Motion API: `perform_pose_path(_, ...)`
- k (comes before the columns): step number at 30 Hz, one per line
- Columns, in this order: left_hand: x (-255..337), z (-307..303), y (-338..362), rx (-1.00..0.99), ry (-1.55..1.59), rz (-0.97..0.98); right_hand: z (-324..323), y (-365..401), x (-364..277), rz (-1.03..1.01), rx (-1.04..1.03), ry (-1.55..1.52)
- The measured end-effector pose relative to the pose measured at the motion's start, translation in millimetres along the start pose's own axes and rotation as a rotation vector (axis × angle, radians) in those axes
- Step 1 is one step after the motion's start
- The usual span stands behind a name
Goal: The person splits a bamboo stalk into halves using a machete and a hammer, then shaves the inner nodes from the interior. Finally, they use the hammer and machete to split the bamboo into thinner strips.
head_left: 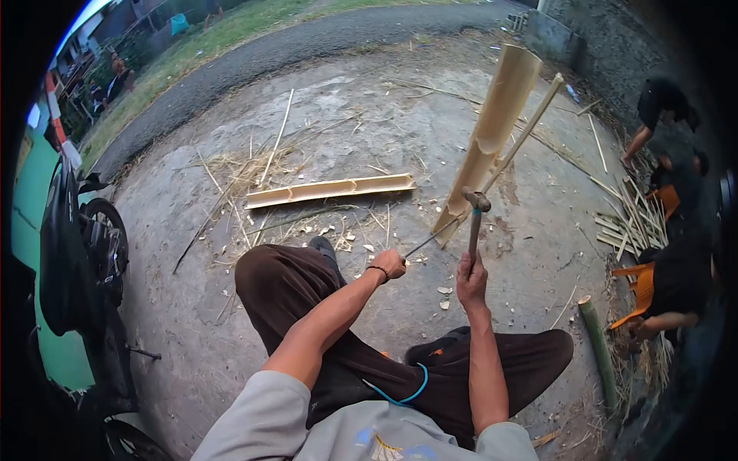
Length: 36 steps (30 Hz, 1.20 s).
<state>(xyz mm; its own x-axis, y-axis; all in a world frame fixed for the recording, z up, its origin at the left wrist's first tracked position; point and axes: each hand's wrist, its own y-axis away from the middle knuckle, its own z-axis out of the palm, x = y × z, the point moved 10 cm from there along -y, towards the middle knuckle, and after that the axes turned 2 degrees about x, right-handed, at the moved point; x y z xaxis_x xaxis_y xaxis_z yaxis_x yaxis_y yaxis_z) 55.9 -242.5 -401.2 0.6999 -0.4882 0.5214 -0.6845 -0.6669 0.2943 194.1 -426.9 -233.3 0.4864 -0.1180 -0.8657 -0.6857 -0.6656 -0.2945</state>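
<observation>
My left hand (389, 264) is closed round the handle of a long thin blade (430, 243), whose far end meets the lower part of a tall split bamboo piece (492, 127). Upright in my right hand (472, 283) is a hammer (477, 201), its head close to the bamboo. A narrow bamboo strip (530, 127) slants beside the tall piece, its lower part hidden behind the hammer head. Beyond my knee, a shorter split bamboo piece (330, 190) lies on the concrete.
Shavings (238, 173) and thin sticks litter the concrete. At right are a green bamboo pole (598, 349), a pile of strips (632, 219), an orange stool (636, 292) and people in dark clothes. A motorcycle (100, 246) stands at left.
</observation>
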Motion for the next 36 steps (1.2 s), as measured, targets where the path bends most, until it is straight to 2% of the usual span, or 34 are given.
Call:
perform_pose_path(1,-3,-4,1,0.050,0.022,0.010,2,9,14,0.006,0.012,0.083)
perform_pose_path(2,-4,-4,0,-0.002,0.025,0.002,8,15,31,0.007,0.012,0.157)
perform_pose_path(4,-1,-11,3,-0.004,0.022,-0.030,27,32,85,0.149,-0.171,0.310)
perform_pose_path(6,-9,-1,2,-0.070,0.018,-0.123,29,40,127,0.238,-0.175,0.298)
perform_pose_path(8,-5,-5,-4,-0.091,0.020,-0.111,34,48,185,0.512,-0.270,0.252)
perform_pose_path(9,-7,1,2,-0.121,0.022,-0.125,17,42,145,0.414,-0.201,0.309)
perform_pose_path(13,12,-3,8,-0.160,-0.105,-0.022,-7,13,84,0.306,-0.090,0.276)
perform_pose_path(15,3,-2,-1,-0.093,-0.064,-0.049,-28,-10,17,0.179,-0.009,0.107)
perform_pose_path(16,4,-4,1,-0.094,-0.063,-0.050,-35,-15,-5,0.180,-0.011,0.108)
perform_pose_path(17,3,-8,7,-0.085,-0.022,-0.083,-44,-18,-30,0.136,0.018,-0.023)
perform_pose_path(18,1,-9,11,-0.076,0.019,-0.116,-49,-19,-42,0.091,0.048,-0.153)
perform_pose_path(19,-3,-7,11,-0.067,0.017,-0.114,-52,-17,-47,0.014,0.087,-0.123)
perform_pose_path(20,-8,-3,10,-0.077,0.016,-0.111,-44,-12,-37,0.022,0.091,-0.118)
perform_pose_path(22,-13,2,7,-0.070,0.013,-0.088,-24,2,1,0.028,0.121,0.094)
perform_pose_path(24,-7,0,9,-0.096,-0.015,-0.083,18,16,91,0.198,-0.167,0.392)
perform_pose_path(26,-1,-2,14,-0.139,0.016,-0.134,32,31,157,0.305,-0.244,0.408)
perform_pose_path(27,-2,-3,10,-0.125,0.012,-0.153,27,30,160,0.326,-0.248,0.407)
perform_pose_path(29,-3,2,13,-0.135,0.021,-0.155,29,46,161,0.424,-0.394,0.391)
perform_pose_path(31,3,-1,4,-0.149,-0.005,-0.100,22,32,136,0.414,-0.308,0.276)
perform_pose_path(33,2,4,7,-0.161,-0.025,-0.103,-7,1,35,0.221,-0.172,0.278)
perform_pose_path(34,7,-2,11,-0.151,-0.017,-0.124,-17,-6,1,0.227,-0.187,0.275)
perform_pose_path(36,2,-2,15,-0.148,-0.007,-0.160,-42,-20,-54,0.121,-0.043,0.090)
